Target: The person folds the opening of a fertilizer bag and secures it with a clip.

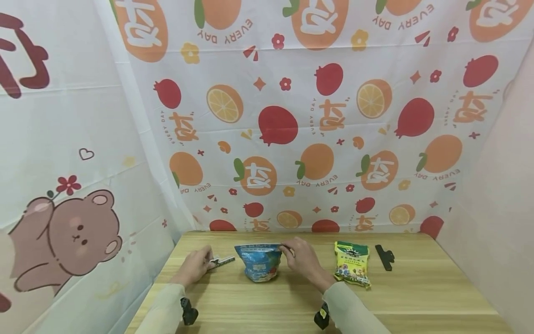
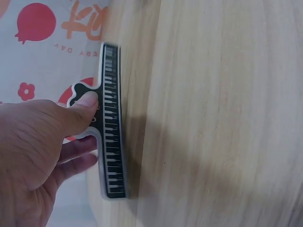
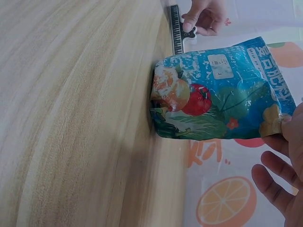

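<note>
Blue bag [image 3: 213, 94], corner between right fingers [image 3: 280, 144]

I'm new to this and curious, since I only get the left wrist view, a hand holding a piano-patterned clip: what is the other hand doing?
Observer: The right hand pinches a top corner of a blue bag.
Visitor: Is the blue bag lying flat?
Observer: No, it is upright.
Visitor: And is the piano-patterned clip the only clip around?
Observer: No, a black clip lies to the right of a yellow packet.
</note>
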`<state>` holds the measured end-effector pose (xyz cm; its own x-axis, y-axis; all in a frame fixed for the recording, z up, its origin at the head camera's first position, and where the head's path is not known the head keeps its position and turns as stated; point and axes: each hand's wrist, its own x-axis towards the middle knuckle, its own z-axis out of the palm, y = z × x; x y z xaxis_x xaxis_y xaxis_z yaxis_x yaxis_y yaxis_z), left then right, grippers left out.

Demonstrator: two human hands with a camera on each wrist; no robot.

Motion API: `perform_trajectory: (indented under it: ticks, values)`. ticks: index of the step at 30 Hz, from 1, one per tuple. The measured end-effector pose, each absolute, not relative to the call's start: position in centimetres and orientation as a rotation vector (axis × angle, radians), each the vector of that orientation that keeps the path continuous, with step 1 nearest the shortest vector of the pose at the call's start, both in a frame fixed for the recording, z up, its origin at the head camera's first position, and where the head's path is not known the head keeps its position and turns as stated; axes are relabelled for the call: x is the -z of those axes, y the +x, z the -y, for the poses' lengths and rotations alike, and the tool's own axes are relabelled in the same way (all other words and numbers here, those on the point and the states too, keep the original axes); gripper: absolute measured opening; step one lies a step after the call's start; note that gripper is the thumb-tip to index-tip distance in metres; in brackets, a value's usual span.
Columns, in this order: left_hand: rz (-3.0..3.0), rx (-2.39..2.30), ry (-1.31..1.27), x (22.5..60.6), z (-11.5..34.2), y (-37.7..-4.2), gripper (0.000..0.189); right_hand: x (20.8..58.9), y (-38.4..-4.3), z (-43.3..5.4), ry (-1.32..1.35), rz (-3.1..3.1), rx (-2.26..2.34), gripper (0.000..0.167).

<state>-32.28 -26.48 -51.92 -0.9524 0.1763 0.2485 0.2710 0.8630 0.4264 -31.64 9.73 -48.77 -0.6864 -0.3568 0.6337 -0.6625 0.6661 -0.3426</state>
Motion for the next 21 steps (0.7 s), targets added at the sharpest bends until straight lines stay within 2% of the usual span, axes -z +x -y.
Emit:
perform_trajectory:
  ticks: [6, 11, 21]
  values:
    - [2.823, 0.706, -0.326, 51.2, 26.6, -31.7, 0.030, 48.6, -31.5, -9.6, 0.794, 2.354, -0.781, 0.010]
    - [2.788, 0.732, -0.318, 50.3, 26.5, -31.5, 0.017, 48.7, -31.5, -9.7, 0.788, 2.358, -0.777, 0.010]
    - [2.774, 0.732, -0.271, 47.1, 26.5, -31.2, 0.016, 48.7, -31.6, -9.7, 0.777, 2.363, -0.798, 0.010]
